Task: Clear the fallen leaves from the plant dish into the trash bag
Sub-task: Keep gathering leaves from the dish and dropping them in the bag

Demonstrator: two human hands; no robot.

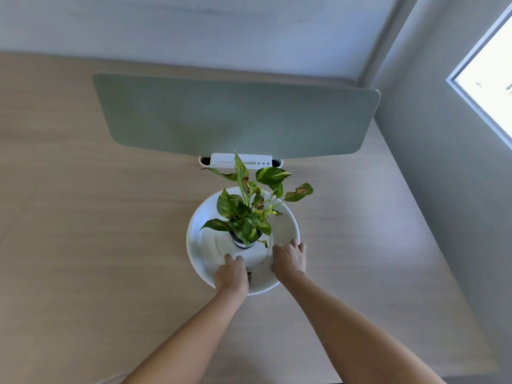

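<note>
We see a white plant dish (199,245) on a light wooden desk (83,217), with a small potted pothos (245,217) standing in a dark pot (243,242) near the dish's middle. Both of our hands are at the dish's near side. Our left hand (232,274) lies palm down on the near part of the dish, fingers curled downward; a small dark bit (249,274), perhaps a fallen leaf, peeks out just beside its thumb, but we cannot tell whether the hand grips it. Our right hand (289,259) rests on the dish's near right rim, fingers loosely bent over the edge, holding nothing else. Behind the plant stands a green divider panel (235,115) in a white clamp (241,159).
</note>
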